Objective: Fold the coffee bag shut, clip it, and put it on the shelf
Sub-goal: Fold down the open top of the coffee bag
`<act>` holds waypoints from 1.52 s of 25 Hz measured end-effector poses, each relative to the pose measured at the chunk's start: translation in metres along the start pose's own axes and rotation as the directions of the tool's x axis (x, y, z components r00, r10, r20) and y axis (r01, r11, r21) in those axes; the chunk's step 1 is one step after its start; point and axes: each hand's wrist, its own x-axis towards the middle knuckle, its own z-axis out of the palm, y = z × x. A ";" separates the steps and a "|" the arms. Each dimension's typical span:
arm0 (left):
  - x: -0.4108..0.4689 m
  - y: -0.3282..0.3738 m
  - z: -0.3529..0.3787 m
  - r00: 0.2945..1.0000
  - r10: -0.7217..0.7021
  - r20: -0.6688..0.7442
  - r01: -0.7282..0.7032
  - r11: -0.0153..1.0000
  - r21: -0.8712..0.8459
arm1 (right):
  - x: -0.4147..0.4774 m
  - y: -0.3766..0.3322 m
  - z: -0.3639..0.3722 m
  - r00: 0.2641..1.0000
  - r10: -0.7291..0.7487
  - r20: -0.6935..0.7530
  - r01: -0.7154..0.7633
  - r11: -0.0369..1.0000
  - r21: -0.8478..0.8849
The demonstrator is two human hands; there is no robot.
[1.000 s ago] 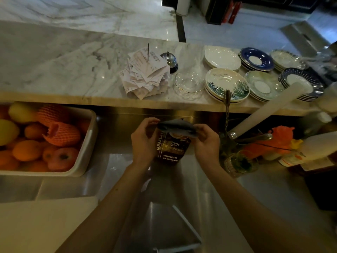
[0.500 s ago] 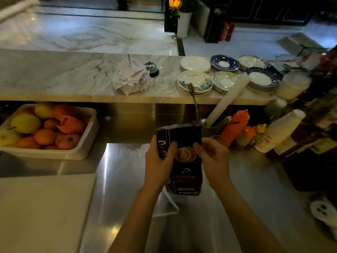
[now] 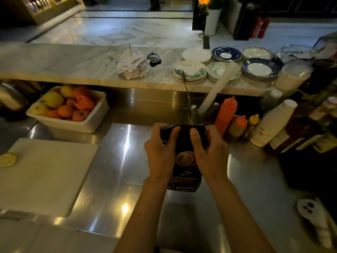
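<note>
A dark coffee bag point(image 3: 186, 172) with a coffee-cup picture stands upright on the steel counter point(image 3: 116, 176) in the middle of the head view. My left hand point(image 3: 160, 152) grips its upper left side with the thumb over the front. The upper right side is held by my right hand point(image 3: 207, 150), thumb pressed on the front. The top edge of the bag is bent over under both sets of fingers. No clip is in sight, and no shelf shows clearly.
A white cutting board point(image 3: 45, 172) lies at the left with a lemon slice point(image 3: 7, 159). A white tub of fruit point(image 3: 69, 108) sits behind it. Squeeze bottles point(image 3: 226, 114) and a utensil holder point(image 3: 195, 112) stand just beyond the bag. Stacked plates point(image 3: 259, 70) line the marble ledge.
The bag's open top stood tall half a second ago; now it is bent down under both hands. The bag sits lower in the view, and my thumbs have moved up its front.
</note>
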 end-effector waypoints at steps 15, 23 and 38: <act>0.042 0.021 -0.074 0.986 0.121 -0.117 -0.127 0.991 -0.039 | 0.018 -0.079 0.056 0.953 -0.269 -0.137 0.266 0.963 -0.041; 0.071 0.027 -0.093 0.983 0.144 0.110 -0.123 0.976 -0.179 | 0.035 -0.104 0.059 0.961 -0.193 -0.196 0.218 0.969 0.112; 0.092 0.053 -0.101 0.989 0.124 0.086 -0.099 0.963 -0.252 | 0.045 -0.115 0.043 0.976 -0.212 -0.045 0.217 0.953 0.212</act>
